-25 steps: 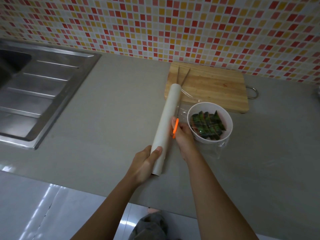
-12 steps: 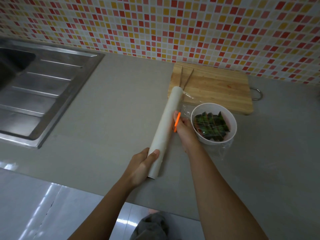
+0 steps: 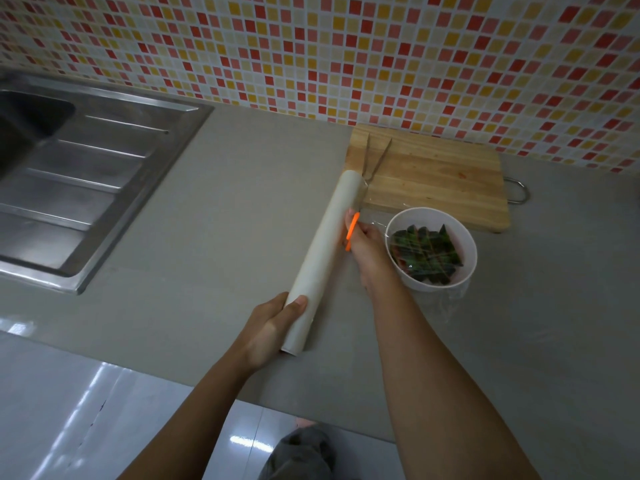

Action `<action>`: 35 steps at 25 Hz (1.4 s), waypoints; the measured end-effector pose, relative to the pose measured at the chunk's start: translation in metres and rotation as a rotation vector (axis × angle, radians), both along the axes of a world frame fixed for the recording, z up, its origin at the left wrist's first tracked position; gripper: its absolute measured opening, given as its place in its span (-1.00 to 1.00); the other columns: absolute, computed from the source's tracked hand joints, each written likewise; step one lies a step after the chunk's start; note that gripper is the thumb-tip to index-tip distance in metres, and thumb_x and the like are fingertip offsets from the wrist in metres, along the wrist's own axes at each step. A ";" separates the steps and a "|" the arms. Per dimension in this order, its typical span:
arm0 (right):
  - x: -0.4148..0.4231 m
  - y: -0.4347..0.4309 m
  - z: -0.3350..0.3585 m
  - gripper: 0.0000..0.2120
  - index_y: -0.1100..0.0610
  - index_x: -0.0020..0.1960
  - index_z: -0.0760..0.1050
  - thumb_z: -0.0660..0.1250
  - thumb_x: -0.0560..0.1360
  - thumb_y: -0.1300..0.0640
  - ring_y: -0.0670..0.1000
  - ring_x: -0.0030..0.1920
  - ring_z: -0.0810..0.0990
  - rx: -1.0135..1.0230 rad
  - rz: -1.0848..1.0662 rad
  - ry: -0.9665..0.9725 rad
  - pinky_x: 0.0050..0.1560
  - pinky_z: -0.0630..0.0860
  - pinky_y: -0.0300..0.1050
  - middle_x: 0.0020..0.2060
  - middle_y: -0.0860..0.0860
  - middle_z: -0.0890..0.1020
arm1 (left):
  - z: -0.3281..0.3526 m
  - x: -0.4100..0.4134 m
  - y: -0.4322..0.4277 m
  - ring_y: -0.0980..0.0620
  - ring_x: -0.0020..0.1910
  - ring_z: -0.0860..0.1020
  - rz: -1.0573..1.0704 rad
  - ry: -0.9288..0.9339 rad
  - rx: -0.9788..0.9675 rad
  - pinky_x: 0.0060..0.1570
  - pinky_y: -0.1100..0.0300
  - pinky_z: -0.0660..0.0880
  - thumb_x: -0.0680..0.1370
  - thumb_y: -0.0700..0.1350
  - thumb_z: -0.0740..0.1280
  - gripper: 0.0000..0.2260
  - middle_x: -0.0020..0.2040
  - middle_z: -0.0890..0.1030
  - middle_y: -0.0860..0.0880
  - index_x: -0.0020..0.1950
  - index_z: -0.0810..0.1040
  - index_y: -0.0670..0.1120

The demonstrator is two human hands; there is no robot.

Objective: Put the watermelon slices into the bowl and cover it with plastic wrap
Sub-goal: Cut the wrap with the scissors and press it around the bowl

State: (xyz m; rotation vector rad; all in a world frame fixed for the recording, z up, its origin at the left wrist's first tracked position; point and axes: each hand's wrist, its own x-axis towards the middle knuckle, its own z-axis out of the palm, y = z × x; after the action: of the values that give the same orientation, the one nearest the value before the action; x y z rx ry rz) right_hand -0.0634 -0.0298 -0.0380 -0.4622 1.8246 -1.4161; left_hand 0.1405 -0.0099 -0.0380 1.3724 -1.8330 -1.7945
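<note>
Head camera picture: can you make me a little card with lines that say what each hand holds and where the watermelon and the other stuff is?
left hand: grips the near end of the plastic wrap roll
right hand: pinches the orange cutter beside the roll
watermelon slices: inside the white bowl
wrap sheet: stretched over the bowl, loose edge on the counter
cutting board: behind the bowl, metal tongs on it
sink: far left

Sink cut off by the picture's left edge, joined end of the tongs hidden behind the roll, orange tool mostly covered by the right hand, its kind unclear, watermelon slices blurred under film, forearms cut off below.
</note>
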 end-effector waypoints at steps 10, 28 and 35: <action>0.002 -0.023 0.003 -0.58 0.04 -0.39 0.35 0.22 0.48 -0.24 -0.03 -0.27 0.45 0.059 -0.023 0.021 -0.14 0.34 -0.15 -0.41 -0.04 0.45 | 0.004 0.016 -0.011 0.14 -0.22 0.58 0.009 0.005 -0.009 -0.21 0.24 0.47 0.43 0.21 0.19 -0.68 -0.13 0.64 0.05 -0.05 0.58 0.04; 0.076 -0.010 0.001 -0.79 0.23 0.09 0.35 0.24 0.48 0.21 0.22 0.09 0.58 0.593 0.219 0.755 -0.04 0.49 0.01 0.05 0.20 0.60 | 0.009 0.019 -0.085 0.01 -0.40 0.65 0.021 -0.443 -0.430 -0.20 0.01 0.60 0.57 0.25 0.12 -0.57 -0.25 0.59 -0.02 -0.08 0.49 -0.10; 0.081 -0.013 -0.005 -0.76 0.25 0.13 0.34 0.20 0.50 0.17 0.17 0.12 0.55 0.630 0.246 0.807 0.04 0.47 -0.03 0.12 0.19 0.55 | 0.007 0.014 -0.087 -0.13 -0.16 0.66 -0.151 -0.604 -0.638 -0.10 0.04 0.56 0.61 0.19 0.05 -0.60 0.01 0.64 -0.10 0.32 0.31 -0.04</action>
State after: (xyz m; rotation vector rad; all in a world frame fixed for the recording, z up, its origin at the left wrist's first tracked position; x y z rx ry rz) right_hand 0.0180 -0.0431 -0.0428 -0.9616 2.5832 -0.4249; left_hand 0.1543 -0.0964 -0.0308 1.6120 -2.5464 -0.7171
